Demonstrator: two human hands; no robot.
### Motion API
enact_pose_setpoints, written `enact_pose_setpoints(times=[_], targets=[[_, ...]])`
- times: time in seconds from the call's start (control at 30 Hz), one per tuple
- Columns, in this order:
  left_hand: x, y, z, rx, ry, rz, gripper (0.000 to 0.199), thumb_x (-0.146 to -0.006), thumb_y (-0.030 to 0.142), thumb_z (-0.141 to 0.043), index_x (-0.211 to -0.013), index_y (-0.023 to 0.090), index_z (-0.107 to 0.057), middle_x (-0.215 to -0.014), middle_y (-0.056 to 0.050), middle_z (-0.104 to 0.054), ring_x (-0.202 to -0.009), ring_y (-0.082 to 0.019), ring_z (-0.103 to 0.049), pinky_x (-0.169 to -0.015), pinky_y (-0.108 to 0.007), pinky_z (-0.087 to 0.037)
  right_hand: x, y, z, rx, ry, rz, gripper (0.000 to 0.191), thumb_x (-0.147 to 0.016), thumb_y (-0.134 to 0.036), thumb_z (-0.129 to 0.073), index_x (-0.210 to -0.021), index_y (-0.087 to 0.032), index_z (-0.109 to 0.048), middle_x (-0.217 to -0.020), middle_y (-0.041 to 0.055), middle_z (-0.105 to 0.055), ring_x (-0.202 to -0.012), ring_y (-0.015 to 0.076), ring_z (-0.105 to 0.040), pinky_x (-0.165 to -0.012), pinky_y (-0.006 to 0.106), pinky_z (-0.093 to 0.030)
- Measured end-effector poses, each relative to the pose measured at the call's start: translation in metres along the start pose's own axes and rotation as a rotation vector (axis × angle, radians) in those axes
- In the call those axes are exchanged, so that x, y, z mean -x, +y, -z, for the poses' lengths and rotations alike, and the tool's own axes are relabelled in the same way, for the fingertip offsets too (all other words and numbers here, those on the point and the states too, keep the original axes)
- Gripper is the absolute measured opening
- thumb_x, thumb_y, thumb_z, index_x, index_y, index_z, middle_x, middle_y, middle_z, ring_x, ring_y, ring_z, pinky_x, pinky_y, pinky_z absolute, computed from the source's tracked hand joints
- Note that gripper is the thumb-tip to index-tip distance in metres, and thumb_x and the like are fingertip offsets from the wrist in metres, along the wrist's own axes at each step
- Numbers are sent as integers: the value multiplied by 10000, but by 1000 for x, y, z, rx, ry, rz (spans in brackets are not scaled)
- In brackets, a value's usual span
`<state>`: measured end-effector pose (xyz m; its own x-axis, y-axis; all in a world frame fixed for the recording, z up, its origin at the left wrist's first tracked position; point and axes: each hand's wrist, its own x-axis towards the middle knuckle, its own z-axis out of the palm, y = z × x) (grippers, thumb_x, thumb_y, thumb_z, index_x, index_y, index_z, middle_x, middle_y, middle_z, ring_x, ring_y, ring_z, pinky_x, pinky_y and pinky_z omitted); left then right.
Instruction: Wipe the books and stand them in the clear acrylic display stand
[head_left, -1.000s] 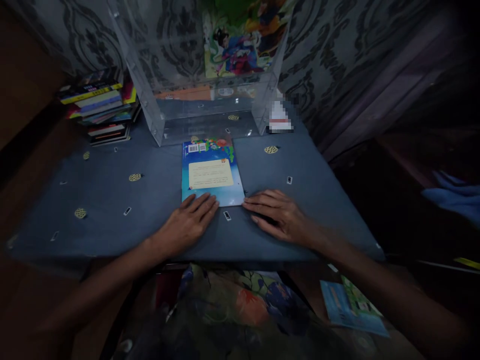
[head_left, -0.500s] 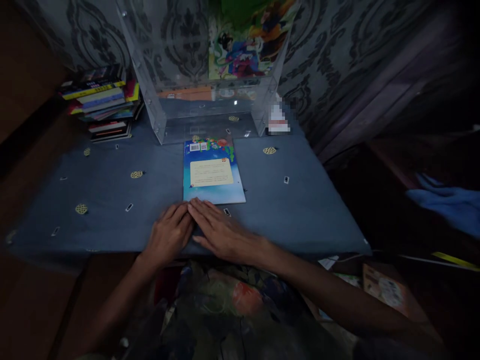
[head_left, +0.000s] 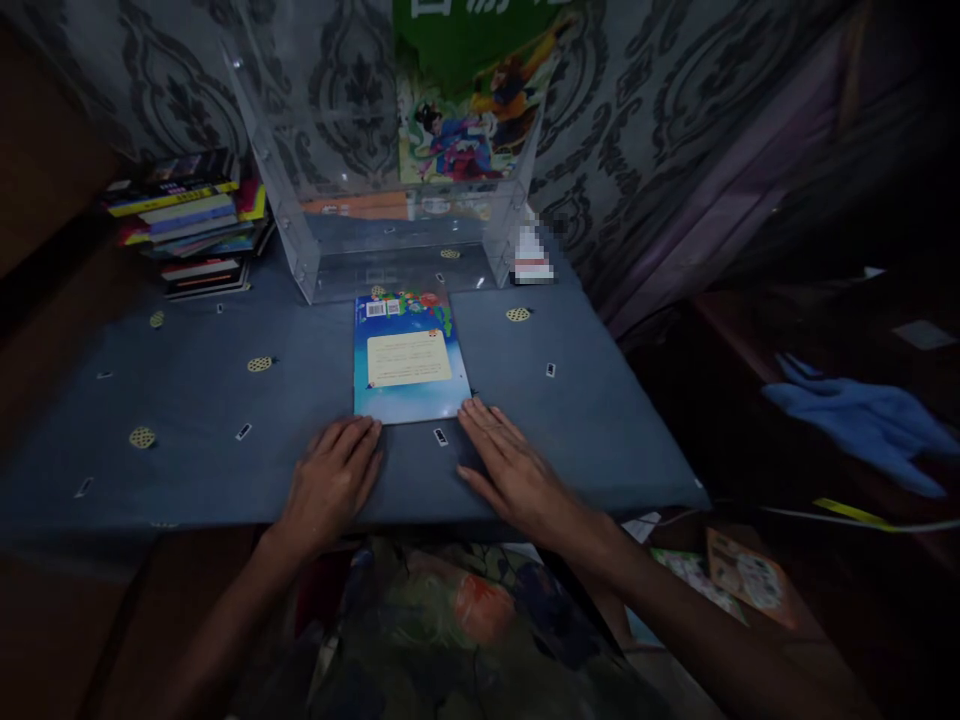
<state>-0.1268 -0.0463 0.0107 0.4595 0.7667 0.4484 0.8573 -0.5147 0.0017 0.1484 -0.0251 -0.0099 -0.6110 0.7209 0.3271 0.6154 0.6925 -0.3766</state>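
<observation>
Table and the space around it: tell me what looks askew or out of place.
The book stack at the back left of the table is ragged, its layers jutting at different angles. Beyond the table's right side, a blue cloth lies crumpled. The blue book lies flat, without visible damage.

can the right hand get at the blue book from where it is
Yes, it seems so: the right hand is at the near right corner of the blue book, with nothing visible blocking the way.

A stack of books [head_left: 196,220] stands at left, a blue cloth [head_left: 862,415] (rumpled) far right.
</observation>
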Motion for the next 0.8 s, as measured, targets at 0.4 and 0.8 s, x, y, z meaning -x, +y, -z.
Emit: enact_pose_setpoints(times=[0.4,0.8], targets=[[-61,5,-19,130,-176,-147,332,-1036,247,-427,-1296,158,-612,-1267,-120,-679,-1187,-231,-622,-1067,-453,-478,2,5,-1,36,51,35,567,-1009,-230,-476,-1553,-123,-355,-1534,217,-470,-1463,312,-393,-1138,556,-457],[-178,-35,-78,59,-289,-114,409,-1033,322,-420,-1370,132,-556,-1439,-174,-571,-1319,-273,-541,-1058,-464,-422,1,4,1,57,64,25,624,-987,-216,-502,-1576,-156,-307,-1528,190,-489,-1433,309,-448,-1100,535,-507]])
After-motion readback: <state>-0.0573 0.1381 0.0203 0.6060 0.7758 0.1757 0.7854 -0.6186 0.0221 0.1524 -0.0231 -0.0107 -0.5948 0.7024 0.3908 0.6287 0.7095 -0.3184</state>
